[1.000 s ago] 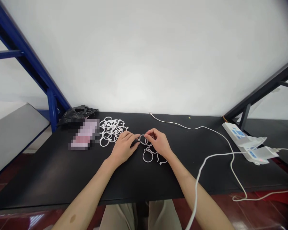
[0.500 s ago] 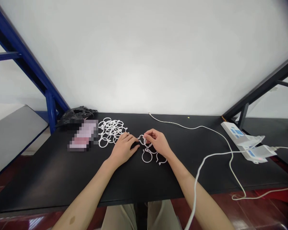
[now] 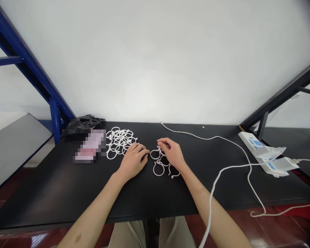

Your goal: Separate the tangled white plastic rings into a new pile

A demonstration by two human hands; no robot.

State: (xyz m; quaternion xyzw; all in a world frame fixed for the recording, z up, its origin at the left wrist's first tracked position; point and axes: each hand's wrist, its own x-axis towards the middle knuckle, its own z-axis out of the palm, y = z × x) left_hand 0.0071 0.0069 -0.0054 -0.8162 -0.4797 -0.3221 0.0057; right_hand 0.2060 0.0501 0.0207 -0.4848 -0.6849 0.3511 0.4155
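My left hand (image 3: 133, 160) rests on the black table (image 3: 67, 186), fingers loosely curled, holding nothing. It lies between a heap of several white plastic rings (image 3: 118, 142) and a small group of rings (image 3: 160, 164). One white ring (image 3: 155, 154) lies flat on the table just beyond the left fingertips. My right hand (image 3: 171, 153) hovers over the small group, its fingers bent and apart, fingertips close to that ring but not gripping it.
A blurred pink packet (image 3: 90, 146) and a crumpled black bag (image 3: 83, 123) lie at the back left. A white cable (image 3: 222, 165) runs across the right side to a white power strip (image 3: 266, 154). A blue frame (image 3: 54, 117) stands on the left.
Both hands held one ring between their fingertips before. Now that ring lies on the table, the left fingers have drawn back and the right hand has let go.
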